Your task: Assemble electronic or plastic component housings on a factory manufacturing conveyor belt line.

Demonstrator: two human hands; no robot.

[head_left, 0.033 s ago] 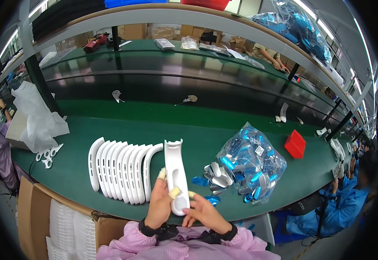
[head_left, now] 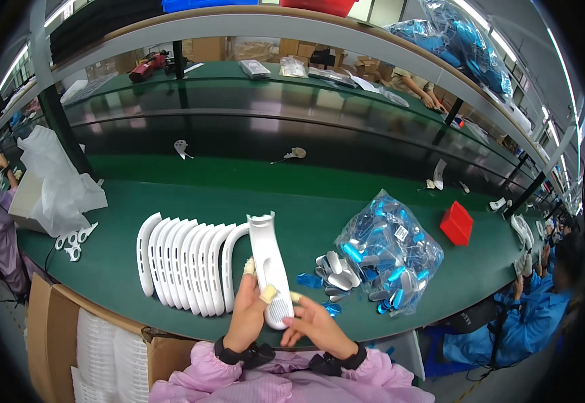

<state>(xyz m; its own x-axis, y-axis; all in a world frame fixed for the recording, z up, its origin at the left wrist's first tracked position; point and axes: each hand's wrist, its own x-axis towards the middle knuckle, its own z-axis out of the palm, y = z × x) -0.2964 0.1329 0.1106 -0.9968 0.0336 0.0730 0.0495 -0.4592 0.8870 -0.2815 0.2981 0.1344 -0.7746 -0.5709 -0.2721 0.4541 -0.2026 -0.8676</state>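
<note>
A long white plastic shell (head_left: 275, 269) with an oval recess and a grille of tiny holes at its near end stands tilted in front of me. My left hand (head_left: 244, 319) is closed round its left side, thumb across the front. At the lower right edge, the fingers of my right hand (head_left: 320, 329) grip the grille end. Pale yellow covers sit on some of my fingertips. Left of the held piece, a row of similar white curved shells (head_left: 188, 269) stands on edge. Loose silvery oval pieces (head_left: 339, 274) and scraps of blue film (head_left: 310, 281) lie to the right.
A clear bag (head_left: 400, 252) of blue-filmed pieces and a red tray (head_left: 456, 224) occupy the right side of the green table (head_left: 292, 195). White ring-shaped parts (head_left: 74, 240) and a box with white wrapping (head_left: 61, 181) are at left. Co-workers sit on both sides.
The white shell has shifted slightly left and turned a little, so its oval recess shows narrower. Both hands have kept their hold on it.
</note>
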